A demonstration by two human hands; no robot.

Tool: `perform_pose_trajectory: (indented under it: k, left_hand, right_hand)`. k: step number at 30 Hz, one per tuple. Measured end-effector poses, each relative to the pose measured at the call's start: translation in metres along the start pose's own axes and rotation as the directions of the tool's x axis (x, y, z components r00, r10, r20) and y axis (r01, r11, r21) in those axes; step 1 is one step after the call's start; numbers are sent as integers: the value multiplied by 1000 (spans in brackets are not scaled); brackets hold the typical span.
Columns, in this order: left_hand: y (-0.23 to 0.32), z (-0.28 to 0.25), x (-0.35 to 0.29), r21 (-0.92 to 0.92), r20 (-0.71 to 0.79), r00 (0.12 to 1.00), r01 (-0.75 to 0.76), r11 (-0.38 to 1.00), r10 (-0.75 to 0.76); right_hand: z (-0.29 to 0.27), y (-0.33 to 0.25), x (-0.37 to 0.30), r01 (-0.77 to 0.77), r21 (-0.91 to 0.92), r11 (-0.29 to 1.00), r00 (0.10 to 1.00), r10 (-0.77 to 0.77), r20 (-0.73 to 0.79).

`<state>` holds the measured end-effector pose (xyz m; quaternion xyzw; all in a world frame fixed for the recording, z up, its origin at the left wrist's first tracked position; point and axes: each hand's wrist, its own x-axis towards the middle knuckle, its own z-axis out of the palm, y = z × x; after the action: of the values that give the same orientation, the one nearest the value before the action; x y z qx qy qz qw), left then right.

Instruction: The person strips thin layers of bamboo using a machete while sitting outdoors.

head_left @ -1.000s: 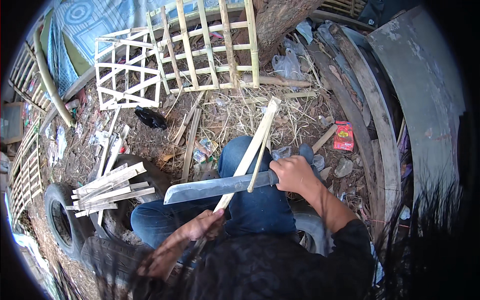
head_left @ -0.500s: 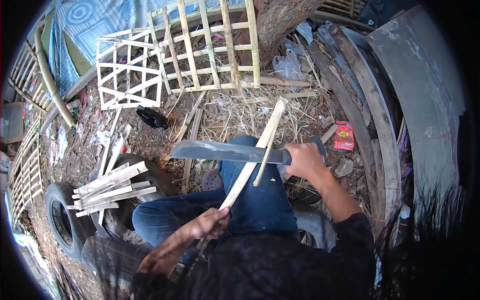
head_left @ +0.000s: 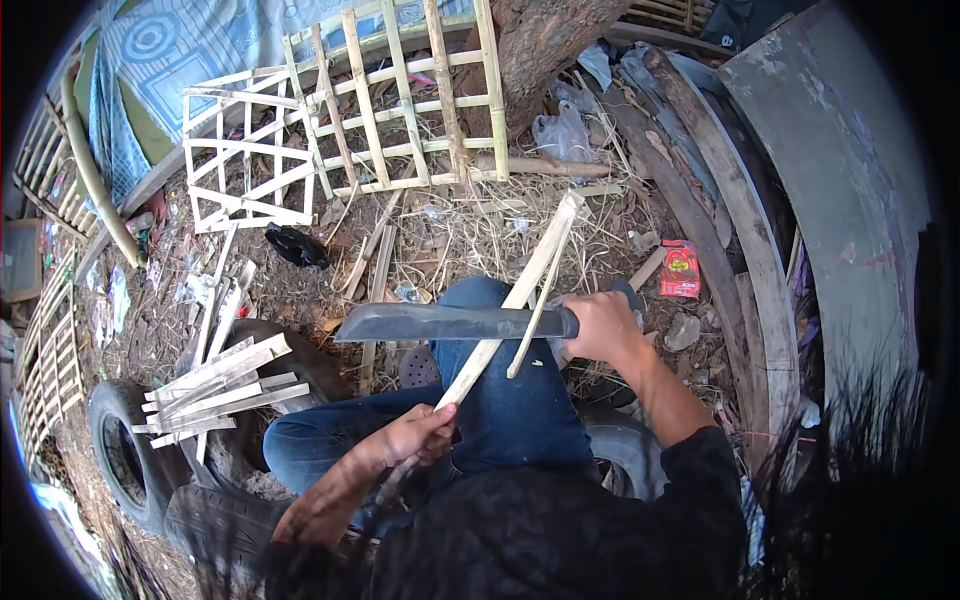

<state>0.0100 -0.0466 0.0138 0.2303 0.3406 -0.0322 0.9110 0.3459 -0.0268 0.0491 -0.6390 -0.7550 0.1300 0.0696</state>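
Note:
My left hand [head_left: 422,434] is closed round the lower part of a pale bamboo strip [head_left: 475,369], which slants up and away across my raised knee. In my right hand [head_left: 603,326] is the dark handle of a machete [head_left: 430,322], its broad blade pointing left across the strip. A thin sliver [head_left: 538,308] is partly split from the strip's right side; its lower end hangs free below the blade, while its upper part still joins the strip near the far end. Where exactly the edge meets the wood is hard to see.
Several cut bamboo strips [head_left: 225,385] lie piled on old tyres [head_left: 120,440] at the left. Bamboo lattice panels [head_left: 400,110] stand ahead by a tree trunk [head_left: 545,60]. Long planks [head_left: 745,200] and a grey board [head_left: 825,170] line the right. A red packet [head_left: 680,268] lies near my right hand.
The machete has shifted slightly down along the strip, and the sliver stands a little farther from it. The whole view has tilted slightly. Both hands keep their holds.

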Motion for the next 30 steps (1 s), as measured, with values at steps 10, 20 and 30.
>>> perform_pose_trajectory:
  k: [10, 20, 30]
  left_hand:
    - [13, 9, 3, -19, 24, 999, -42, 999, 42]
    - [11, 3, 18, 16, 103, 992, -70, 997, 68]
    - [-13, 2, 12, -152, 107, 994, 19, 988, -2]
  right_hand:
    - [0, 38, 8, -186, -73, 980, 974, 174, -143]
    - [33, 51, 13, -339, 254, 906, 768, 422, -481]
    - [-11, 136, 17, -540, 539, 647, 305, 747, -591]
